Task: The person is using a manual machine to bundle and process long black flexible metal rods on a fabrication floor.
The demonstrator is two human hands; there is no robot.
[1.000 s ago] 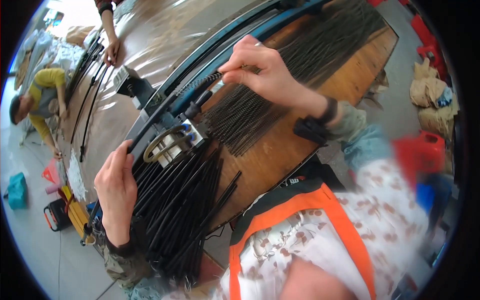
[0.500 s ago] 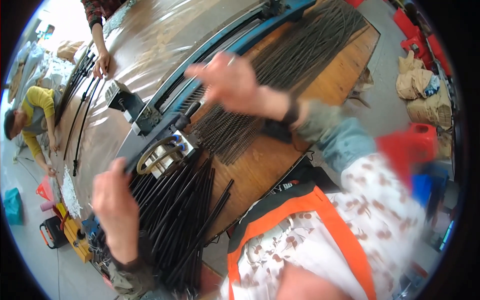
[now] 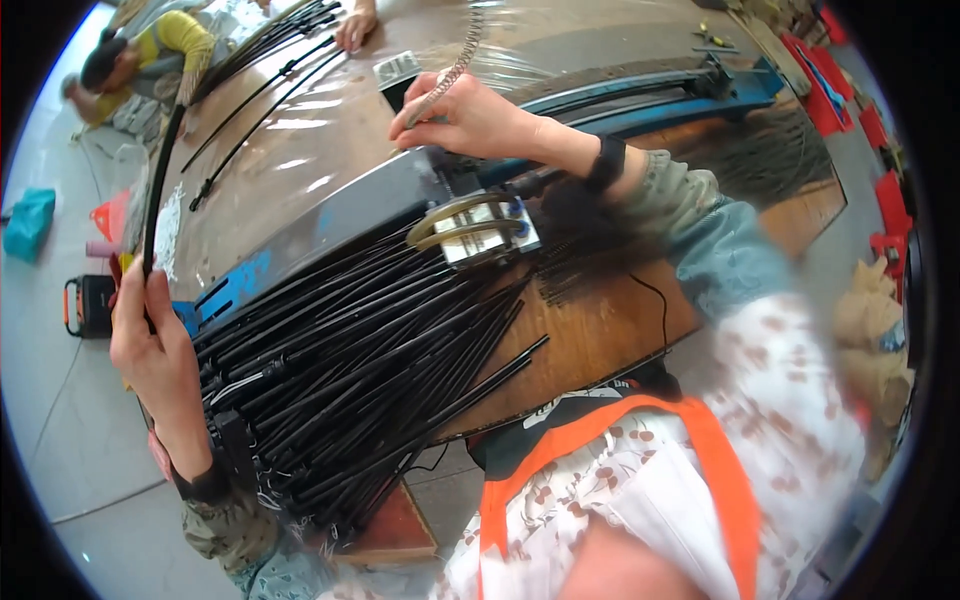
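Note:
My left hand [image 3: 155,350] is closed around the lower end of a black tube [image 3: 163,190], which stands up steeply at the left of the bench. Pinched in the fingers of my right hand [image 3: 465,120] is a thin metal coil spring [image 3: 460,62] that rises toward the top edge. That hand is above the rail machine, close to a small metal block [image 3: 397,68]. Below it sits a metal clamp unit [image 3: 480,240] with a looped tan hose. A large heap of black tubes [image 3: 370,370] lies between my arms.
A long blue rail [image 3: 660,118] crosses the bench toward the far right, with a blurred pile of springs [image 3: 770,155] beside it. A co-worker in yellow [image 3: 185,45] bends at the far left. Another person's hand [image 3: 356,28] touches black rods on the plastic-covered table [image 3: 320,150].
The view has shifted left. My left hand now holds the black tube upright. My right hand has moved off the spring pile, over the machine, with a spring in its fingers.

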